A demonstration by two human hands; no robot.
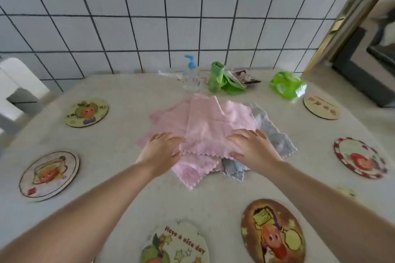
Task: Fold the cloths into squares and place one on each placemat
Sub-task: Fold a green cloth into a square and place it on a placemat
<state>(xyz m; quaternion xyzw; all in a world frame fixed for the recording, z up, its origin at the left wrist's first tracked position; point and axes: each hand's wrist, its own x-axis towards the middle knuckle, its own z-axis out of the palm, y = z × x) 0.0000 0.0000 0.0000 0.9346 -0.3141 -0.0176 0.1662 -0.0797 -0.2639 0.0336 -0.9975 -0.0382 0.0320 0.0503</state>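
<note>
I see a heap of cloths in the middle of the counter (111,156). The top pink cloth (211,126) lies folded over on the heap, its scalloped near edge between my two hands. My left hand (162,151) rests on the left near corner of that cloth, fingers laid fairly flat on the fabric and the thumb tucked at the edge, pinching the corner. My right hand (252,145) sits on the right near corner in the same way, fingers spread over the fabric and the thumb under the hem. More pink cloths (192,168) spread out beneath, and a grey-blue cloth (275,134) sticks out from under the heap on the right side and at the near edge.

Six round placemats ring the heap, none carrying a cloth: one at the far left (86,112), one at the left edge (49,176), two at the near edge, one reading "Have a nice day" (177,245) and a brown one (273,232), one at the right edge (360,157) and one at the far right (321,107).

Along the far edge stand a clear pump bottle (191,77) with a blue top, a green roll of bags (217,77), a dark packet (245,77) and a green wipes pack (287,86). A tiled wall (149,17) rises behind.
</note>
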